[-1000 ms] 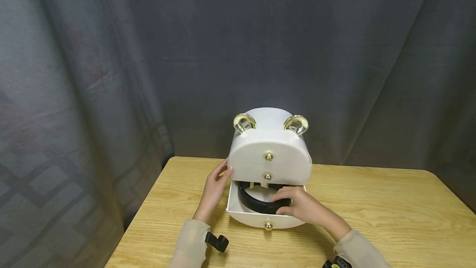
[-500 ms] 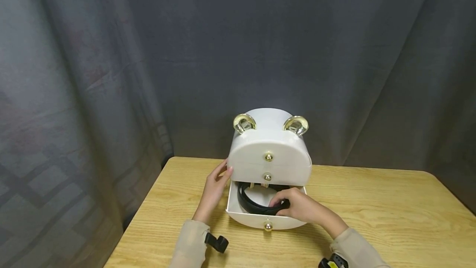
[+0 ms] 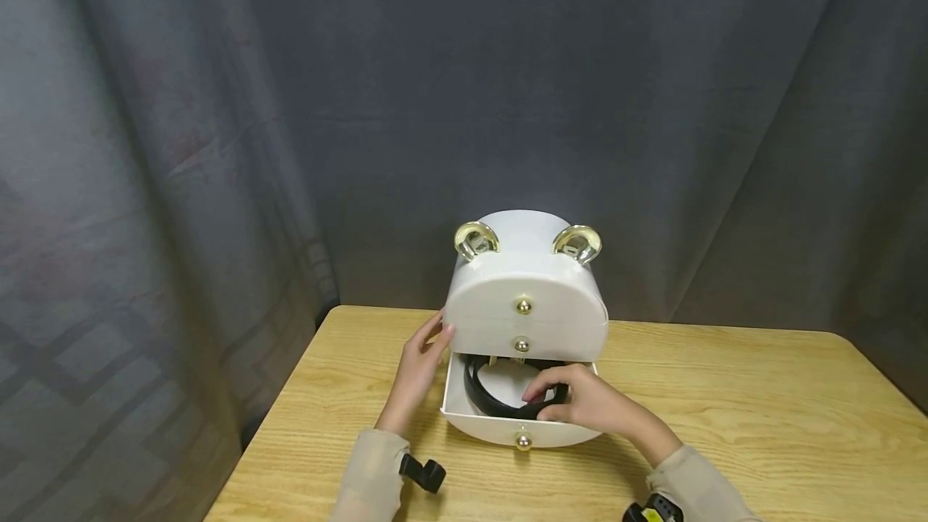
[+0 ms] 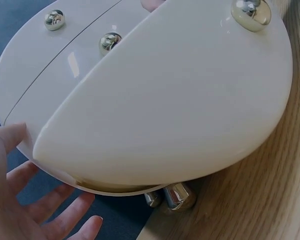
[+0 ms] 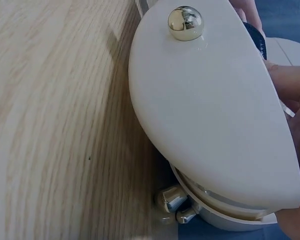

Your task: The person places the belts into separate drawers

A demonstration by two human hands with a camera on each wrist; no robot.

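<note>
A white rounded storage box [image 3: 486, 325] with gold ears and gold knobs stands on the table. Its bottom drawer [image 3: 486, 430] is pulled out, and a coiled black belt [image 3: 484, 399] lies inside. My right hand [image 3: 590, 403] reaches over the drawer's right side and pinches the belt between thumb and fingers. Only a dark bit of the belt [image 5: 256, 39] shows in the right wrist view, behind the drawer front [image 5: 215, 110]. My left hand [image 3: 419, 365] rests against the box's left side; in the left wrist view its fingers [image 4: 47, 204] are spread and extended.
The wooden table [image 3: 747, 401] extends to both sides of the box. Grey curtains [image 3: 580, 103] hang behind it and on the left. Small gold feet [image 4: 179, 196] support the box. Black straps with cameras [image 3: 423, 474] sit on both wrists.
My right hand has shifted slightly within the drawer, and the belt's coil has moved and loosened a little under it. The left hand and the box stay put.
</note>
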